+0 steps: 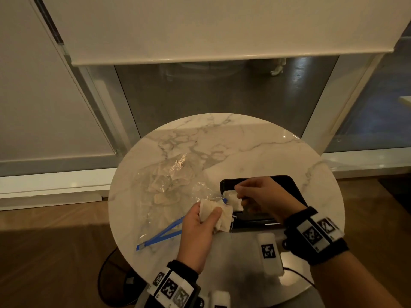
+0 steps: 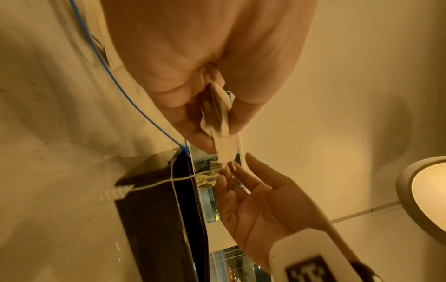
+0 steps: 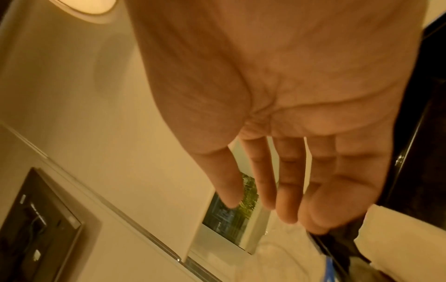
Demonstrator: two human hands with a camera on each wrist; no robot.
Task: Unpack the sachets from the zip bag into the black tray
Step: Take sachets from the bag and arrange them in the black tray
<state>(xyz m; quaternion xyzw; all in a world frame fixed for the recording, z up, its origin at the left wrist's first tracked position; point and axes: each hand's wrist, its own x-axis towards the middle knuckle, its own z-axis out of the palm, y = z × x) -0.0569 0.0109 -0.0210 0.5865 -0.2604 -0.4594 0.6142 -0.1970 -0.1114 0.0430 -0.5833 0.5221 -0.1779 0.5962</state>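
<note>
My left hand [image 1: 208,213] [image 2: 193,122] grips a bunch of white sachets [image 1: 222,215] [image 2: 217,118] above the table, just left of the black tray [image 1: 266,221] [image 2: 154,209]. A thin string [image 2: 156,183] hangs from the bunch across the tray's edge. My right hand [image 1: 241,195] [image 2: 237,167] [image 3: 265,206] hovers over the tray [image 3: 422,171] with straight fingers, its tips at one white sachet [image 1: 233,200] [image 3: 398,248] by the tray's left rim. The clear zip bag [image 1: 169,187] with a blue zip strip [image 1: 162,234] [image 2: 108,76] lies crumpled at the left with several sachets inside.
The round marble table [image 1: 244,147] stands before a window with a roller blind [image 1: 222,30]. A white block with a black tag [image 1: 269,252] lies near the front edge, right of my left wrist. Wooden floor surrounds the table.
</note>
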